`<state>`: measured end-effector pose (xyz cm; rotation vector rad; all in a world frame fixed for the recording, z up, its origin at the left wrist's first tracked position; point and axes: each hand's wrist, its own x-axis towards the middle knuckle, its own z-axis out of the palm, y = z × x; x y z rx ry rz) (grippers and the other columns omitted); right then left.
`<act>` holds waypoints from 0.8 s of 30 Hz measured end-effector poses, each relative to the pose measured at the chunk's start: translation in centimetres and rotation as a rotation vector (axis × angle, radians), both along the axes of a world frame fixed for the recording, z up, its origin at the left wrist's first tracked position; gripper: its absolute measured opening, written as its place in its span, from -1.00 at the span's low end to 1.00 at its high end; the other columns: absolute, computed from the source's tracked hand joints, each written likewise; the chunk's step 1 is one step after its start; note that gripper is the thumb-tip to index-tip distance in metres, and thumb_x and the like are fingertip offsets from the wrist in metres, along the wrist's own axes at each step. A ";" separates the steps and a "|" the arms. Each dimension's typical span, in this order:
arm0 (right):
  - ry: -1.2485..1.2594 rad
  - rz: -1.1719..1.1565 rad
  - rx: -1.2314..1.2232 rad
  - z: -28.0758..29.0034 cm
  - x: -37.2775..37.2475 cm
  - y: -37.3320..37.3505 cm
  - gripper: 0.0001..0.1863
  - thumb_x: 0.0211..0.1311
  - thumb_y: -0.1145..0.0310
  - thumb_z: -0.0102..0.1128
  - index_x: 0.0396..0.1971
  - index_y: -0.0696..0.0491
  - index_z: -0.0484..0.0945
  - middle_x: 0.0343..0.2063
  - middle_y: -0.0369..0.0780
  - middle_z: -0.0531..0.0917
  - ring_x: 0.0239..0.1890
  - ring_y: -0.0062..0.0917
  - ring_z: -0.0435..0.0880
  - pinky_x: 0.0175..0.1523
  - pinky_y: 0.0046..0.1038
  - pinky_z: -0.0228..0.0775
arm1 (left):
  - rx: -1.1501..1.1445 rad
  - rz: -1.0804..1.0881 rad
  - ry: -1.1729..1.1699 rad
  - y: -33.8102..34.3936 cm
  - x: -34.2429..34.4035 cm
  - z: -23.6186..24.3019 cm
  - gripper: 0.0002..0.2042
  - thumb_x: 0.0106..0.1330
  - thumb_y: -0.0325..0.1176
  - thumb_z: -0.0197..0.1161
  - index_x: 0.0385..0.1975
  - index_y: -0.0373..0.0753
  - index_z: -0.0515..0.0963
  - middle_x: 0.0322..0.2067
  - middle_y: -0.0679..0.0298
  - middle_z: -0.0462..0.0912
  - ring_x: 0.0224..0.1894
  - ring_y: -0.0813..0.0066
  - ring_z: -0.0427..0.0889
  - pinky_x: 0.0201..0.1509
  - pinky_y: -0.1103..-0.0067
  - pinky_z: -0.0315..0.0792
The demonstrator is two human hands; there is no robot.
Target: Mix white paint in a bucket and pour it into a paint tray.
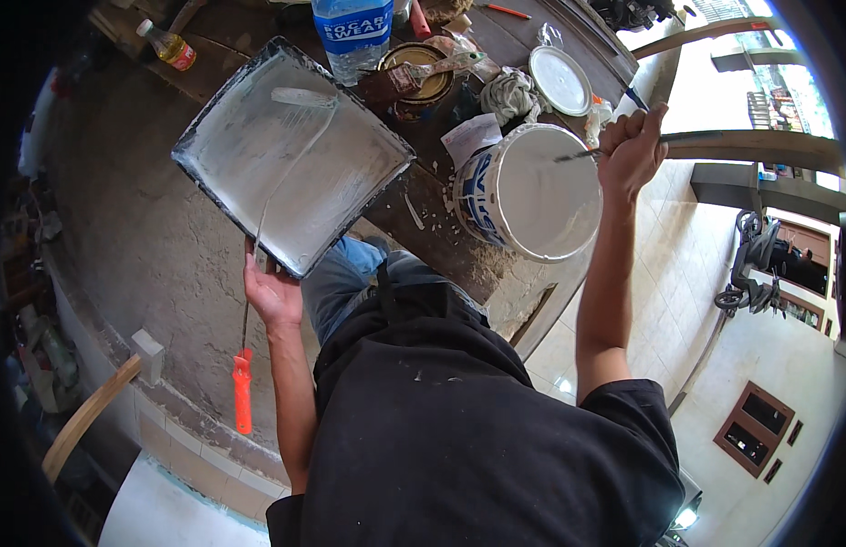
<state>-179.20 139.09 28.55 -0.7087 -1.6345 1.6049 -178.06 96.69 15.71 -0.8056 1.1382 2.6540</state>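
Observation:
My left hand [275, 290] grips the near corner of a black-edged paint tray [249, 118], its inside coated in white. A paint roller [302, 97] lies across the tray; its thin wire runs down past my left fingers to an orange handle [242, 392] hanging below. My right hand [631, 150] is closed in a fist round a thin dark tool [578, 156], whose kind I cannot make out. The tool's narrow end points left over the mouth of a white paint bucket [543, 246], which holds white paint.
Behind the bucket, the wooden table holds a rag [511, 96], a round white lid [560, 80], an open can [432, 87] with a paintbrush [409, 80] across it, and a big water bottle [350, 41]. A small bottle [170, 47] stands far left. Wooden beams [751, 149] cross at right.

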 end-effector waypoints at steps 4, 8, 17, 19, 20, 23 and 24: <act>0.208 0.243 -0.415 0.0 1.5 -2.3 -0.42 0.40 0.02 -0.20 -0.83 -0.11 -0.02 -0.86 -0.44 -0.04 -0.82 -0.71 -0.11 -0.69 -0.56 -0.27 | 0.036 -0.003 0.025 -0.2 0.1 -0.4 -0.51 0.35 -0.13 -0.19 0.28 -0.09 0.15 0.23 0.15 0.18 0.25 0.20 0.18 0.27 0.27 0.16; -0.292 0.546 -0.417 0.9 2.5 -0.1 -0.43 0.38 0.00 -0.19 -0.83 -0.12 0.00 -0.86 -0.44 0.00 -0.84 -0.72 -0.06 -0.72 -0.58 -0.25 | 0.039 -0.002 0.005 -0.3 0.1 -0.3 -0.51 0.35 -0.13 -0.18 0.28 -0.08 0.16 0.23 0.15 0.18 0.25 0.20 0.18 0.27 0.28 0.16; 0.176 0.222 -0.375 -1.1 0.8 -1.2 -0.42 0.40 0.00 -0.23 -0.83 -0.10 -0.04 -0.87 -0.44 -0.04 -0.84 -0.70 -0.14 -0.71 -0.54 -0.31 | -0.002 -0.011 0.018 -0.3 0.1 -0.5 -0.47 0.32 -0.10 -0.14 0.29 -0.06 0.14 0.23 0.12 0.13 0.26 0.17 0.14 0.27 0.25 0.16; 0.098 0.291 -0.509 -0.8 1.6 -1.1 -0.42 0.41 0.00 -0.27 -0.82 -0.11 -0.07 -0.88 -0.44 -0.08 -0.83 -0.69 -0.17 -0.70 -0.53 -0.33 | -0.023 -0.009 0.014 -0.3 0.1 -0.5 -0.47 0.31 -0.09 -0.14 0.29 -0.06 0.14 0.23 0.12 0.14 0.25 0.17 0.14 0.27 0.25 0.16; -0.107 0.422 -0.476 -0.2 2.0 -0.3 -0.42 0.41 0.00 -0.26 -0.82 -0.11 -0.07 -0.88 -0.44 -0.07 -0.84 -0.70 -0.16 -0.71 -0.54 -0.33 | -0.020 -0.014 0.010 -0.4 0.1 -0.7 -0.47 0.31 -0.09 -0.14 0.29 -0.06 0.13 0.23 0.11 0.14 0.25 0.17 0.15 0.27 0.25 0.17; -0.308 0.433 -0.200 0.6 1.4 0.4 -0.42 0.40 -0.01 -0.24 -0.83 -0.11 -0.02 -0.87 -0.44 -0.03 -0.84 -0.70 -0.10 -0.71 -0.55 -0.27 | -0.016 -0.019 -0.001 0.0 0.1 0.0 -0.47 0.32 -0.10 -0.15 0.30 -0.06 0.13 0.23 0.10 0.13 0.25 0.16 0.15 0.26 0.24 0.19; -0.305 0.318 0.036 0.6 0.9 0.6 -0.42 0.39 -0.03 -0.21 -0.84 -0.11 0.02 -0.86 -0.45 0.00 -0.84 -0.71 -0.05 -0.70 -0.55 -0.22 | -0.016 -0.013 -0.010 0.2 0.0 0.2 -0.47 0.32 -0.10 -0.15 0.30 -0.05 0.13 0.23 0.10 0.13 0.25 0.16 0.16 0.25 0.24 0.21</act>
